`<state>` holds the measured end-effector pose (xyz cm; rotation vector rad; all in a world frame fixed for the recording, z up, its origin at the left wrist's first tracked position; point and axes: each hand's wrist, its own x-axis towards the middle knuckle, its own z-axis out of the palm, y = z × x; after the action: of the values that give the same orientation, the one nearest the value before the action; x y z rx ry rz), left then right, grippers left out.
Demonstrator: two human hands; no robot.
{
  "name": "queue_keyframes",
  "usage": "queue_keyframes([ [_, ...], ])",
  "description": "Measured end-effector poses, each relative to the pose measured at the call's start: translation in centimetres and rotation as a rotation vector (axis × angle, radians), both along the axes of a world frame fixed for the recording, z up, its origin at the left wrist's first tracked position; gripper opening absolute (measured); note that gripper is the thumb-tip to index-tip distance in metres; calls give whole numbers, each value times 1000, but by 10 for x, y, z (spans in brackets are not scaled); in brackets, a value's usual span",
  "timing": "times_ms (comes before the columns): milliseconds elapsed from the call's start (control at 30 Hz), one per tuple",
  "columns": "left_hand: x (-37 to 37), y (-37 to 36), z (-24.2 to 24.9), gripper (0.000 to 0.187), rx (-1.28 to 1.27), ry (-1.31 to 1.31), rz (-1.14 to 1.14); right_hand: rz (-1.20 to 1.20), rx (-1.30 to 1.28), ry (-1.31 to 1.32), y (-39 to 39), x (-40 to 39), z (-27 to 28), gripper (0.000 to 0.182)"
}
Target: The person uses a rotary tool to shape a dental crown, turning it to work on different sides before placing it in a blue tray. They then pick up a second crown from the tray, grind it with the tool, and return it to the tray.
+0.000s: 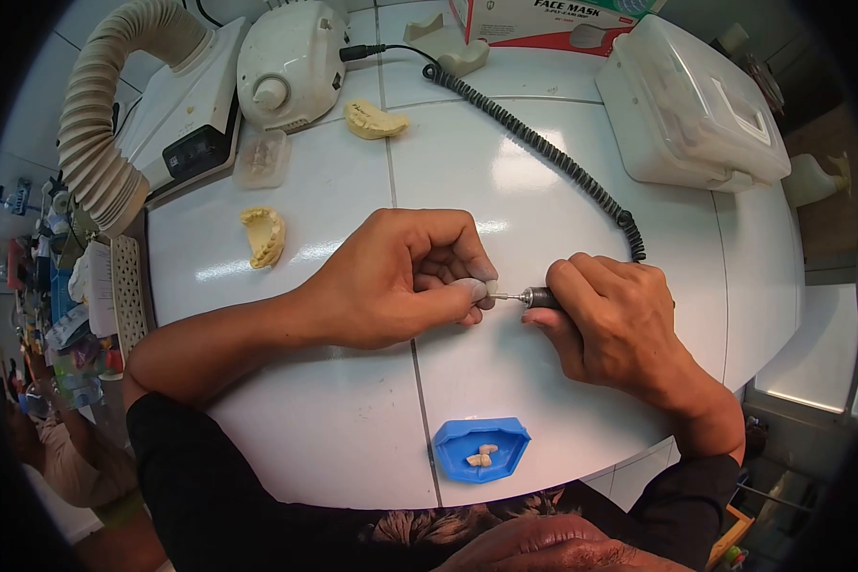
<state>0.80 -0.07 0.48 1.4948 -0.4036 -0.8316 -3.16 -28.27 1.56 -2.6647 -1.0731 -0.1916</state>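
My left hand (381, 276) pinches a small whitish tooth-like piece (492, 286) between thumb and fingertips, which partly cover it. Wrapped around a dark rotary handpiece (541, 297) is my right hand (618, 319). The thin metal bur (507, 296) of the handpiece points left and meets the small piece, or comes very close to it. From the handpiece a black coiled cord (543, 148) runs up to a white control box (291, 67). Below my hands sits a blue angular tray (453, 442) with a few tooth-coloured pieces (480, 459) in it.
Two yellowish dental casts (263, 238) (374, 120) lie on the white tiled table (353, 429). A beige suction hose (91, 124) arches at the left. Also there are a small clear box (262, 159), a white lidded case (691, 105) and a face mask box (553, 24). Another person (86, 458) is at far left.
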Motion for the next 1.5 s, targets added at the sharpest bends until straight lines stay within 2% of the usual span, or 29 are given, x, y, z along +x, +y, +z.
queue_keyframes([
  [633,-1,1,-5,11,36,-142,12,-24,16,-2,0,0,-2,39],
  [833,-2,0,-5,10,-9,-98,49,-9,-11,10,0,0,0,39],
  [1333,-1,2,-4,13,65,-162,2,-36,4,18,1,0,1,37],
  [1500,-3,1,-6,14,-5,-100,46,-37,15,35,-1,-1,1,37],
])
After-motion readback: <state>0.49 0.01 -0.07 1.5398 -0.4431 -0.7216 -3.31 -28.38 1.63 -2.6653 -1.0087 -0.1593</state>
